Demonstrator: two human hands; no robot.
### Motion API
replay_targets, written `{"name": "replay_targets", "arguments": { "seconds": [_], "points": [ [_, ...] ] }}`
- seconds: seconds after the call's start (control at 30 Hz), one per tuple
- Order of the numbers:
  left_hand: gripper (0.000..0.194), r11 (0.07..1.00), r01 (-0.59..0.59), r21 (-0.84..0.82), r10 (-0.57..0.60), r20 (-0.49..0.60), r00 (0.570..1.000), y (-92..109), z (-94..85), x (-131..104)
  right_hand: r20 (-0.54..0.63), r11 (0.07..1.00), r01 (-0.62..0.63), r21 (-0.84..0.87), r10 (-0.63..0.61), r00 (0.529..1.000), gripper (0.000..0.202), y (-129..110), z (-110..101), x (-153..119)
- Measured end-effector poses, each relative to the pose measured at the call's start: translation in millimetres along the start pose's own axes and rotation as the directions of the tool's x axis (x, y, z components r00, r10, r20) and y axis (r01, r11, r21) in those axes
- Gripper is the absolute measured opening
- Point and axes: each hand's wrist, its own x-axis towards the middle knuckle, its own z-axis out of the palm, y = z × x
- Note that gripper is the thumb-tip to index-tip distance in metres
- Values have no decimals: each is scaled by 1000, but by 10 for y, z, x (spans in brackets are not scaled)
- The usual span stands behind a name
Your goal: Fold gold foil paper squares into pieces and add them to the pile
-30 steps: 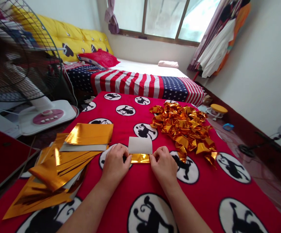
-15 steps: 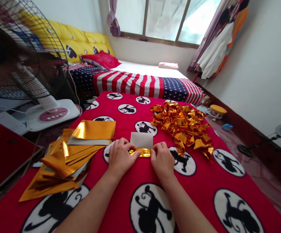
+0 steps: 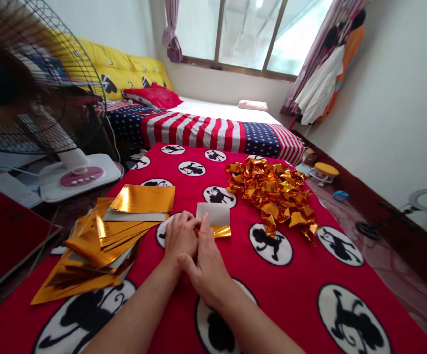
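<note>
A sheet of gold foil paper (image 3: 213,214) lies on the red cloth in front of me, pale grey side up, its near edge folded over to show a gold strip. My left hand (image 3: 181,239) has its fingers curled at the left end of that fold and pinches it, the fingertips partly hidden. Across the left part of the fold lies my right hand (image 3: 209,268), fingers stretched out together and thumb apart, touching the left hand. To the left is a loose stack of gold foil sheets (image 3: 143,197). On the right sits a heap of folded gold foil pieces (image 3: 272,189).
The red cloth (image 3: 280,305) with black monkey figures covers the surface. A floor fan (image 3: 76,172) stands at the left, above a dark red flat board (image 3: 7,236). Behind are a bed (image 3: 206,128) and a window. A yellow-topped stool (image 3: 326,169) stands at right.
My right hand has left the right end of the fold and slid left, opening flat beside my left hand. The left hand stays at the left end. The view has shifted slightly.
</note>
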Motion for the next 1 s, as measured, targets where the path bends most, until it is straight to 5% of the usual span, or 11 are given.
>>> {"name": "replay_targets", "arguments": {
  "seconds": [0.13, 0.3, 0.57, 0.73, 0.8, 0.87, 0.93, 1.0],
  "points": [
    [19, 1000, -18, -3, 18, -4, 1000, 9, -3, -12, 54, 995, -46, -84, 50, 997, 101, 65, 7, -26],
    [15, 999, -33, -5, 32, -48, 998, 11, 34, -6, 144, 941, -4, -338, 56, 988, 93, 286, -241, -114],
    [10, 996, -85, -15, 84, -60, 995, -85, -28, -12, 114, 804, 24, -594, 55, 992, 76, 539, -504, -263],
    [14, 979, -200, 36, 203, -118, 972, 128, -138, -96, 86, 762, 32, -647, 31, 996, 74, 521, -465, -266],
    [26, 927, -360, -104, 359, -30, 933, 269, -123, -140, 85, 746, 39, -665, 23, 996, 70, 519, -448, -267],
    [51, 829, -495, -259, 540, 144, 829, 381, -71, -178, 102, 731, 59, -680, 15, 995, 67, 533, -434, -273],
    [68, 776, -525, -349, 620, 270, 737, 434, 2, -205, 124, 718, 80, -691, 8, 992, 64, 558, -420, -282],
    [77, 774, -513, -371, 627, 337, 703, 427, 70, -216, 142, 708, 100, -699, 1, 990, 62, 584, -410, -290]
  ]
}}
